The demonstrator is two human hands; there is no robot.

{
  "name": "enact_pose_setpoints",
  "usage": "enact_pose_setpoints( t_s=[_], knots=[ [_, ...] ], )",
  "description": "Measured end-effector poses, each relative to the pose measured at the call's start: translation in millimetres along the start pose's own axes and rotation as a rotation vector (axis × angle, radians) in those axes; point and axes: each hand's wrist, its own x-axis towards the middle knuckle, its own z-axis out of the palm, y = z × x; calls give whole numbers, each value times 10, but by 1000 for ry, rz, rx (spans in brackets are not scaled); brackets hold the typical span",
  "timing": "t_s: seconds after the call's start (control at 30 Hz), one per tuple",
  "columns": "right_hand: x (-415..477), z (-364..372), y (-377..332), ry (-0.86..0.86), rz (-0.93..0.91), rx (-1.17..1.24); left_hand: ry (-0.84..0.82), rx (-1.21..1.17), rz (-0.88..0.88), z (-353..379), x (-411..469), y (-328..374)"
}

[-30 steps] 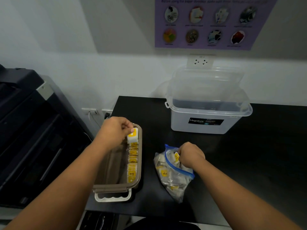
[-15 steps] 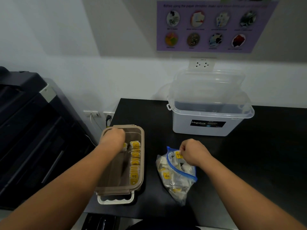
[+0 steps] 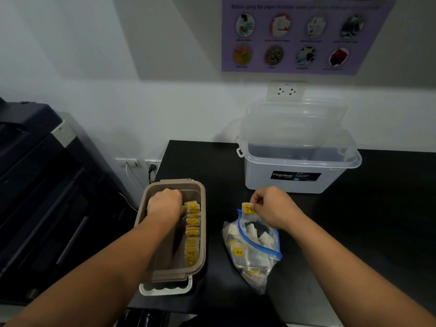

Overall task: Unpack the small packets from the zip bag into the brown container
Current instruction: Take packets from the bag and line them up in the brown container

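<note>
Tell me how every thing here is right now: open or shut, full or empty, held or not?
brown container, open, with a row of packets along its right side.
zip bag, open, lying down, more packets inside.
held packet, pinched by the right hand at the bag's mouth.
left hand, down inside the container; can't tell if it holds anything.
clear box, open on top.
wall socket, nothing plugged in.

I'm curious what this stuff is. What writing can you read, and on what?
"Megabox": label on the clear storage box.
"TEA": yellow packet tag in the zip bag; another in the brown container.
"Before using the paper shredder": purple poster heading; the rest is blurred.
Poster captions: too small.
</note>
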Motion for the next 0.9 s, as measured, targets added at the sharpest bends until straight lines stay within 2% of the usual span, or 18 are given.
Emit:
enact_pose_setpoints(
  t_s=[0.13,0.27,0.33,0.4,0.47,0.53,0.6,0.77,0.9],
  knots=[
    [-16,-27,-113,2,-75,93,-6,13,0,1,-34,-29],
    [-34,-41,-269,-6,-152,193,-46,-115,2,-170,63,-109],
    [-30,-43,-367,6,-187,242,-19,-274,24,-277,33,-149],
    [-10,-31,-470,20,-222,270,97,-618,108,-348,-103,-170],
    [29,-3,-566,36,-257,271,92,-879,244,-467,-290,-179],
    [74,34,-649,50,-293,245,16,-967,357,-539,-392,-153],
    [104,73,-717,44,-317,220,12,-1006,383,-562,-444,-120],
    [146,177,-799,42,-371,243,127,-1029,312,-476,-540,-129],
    [177,252,-753,21,-293,241,136,-970,41,-339,-513,-242]
  ],
)
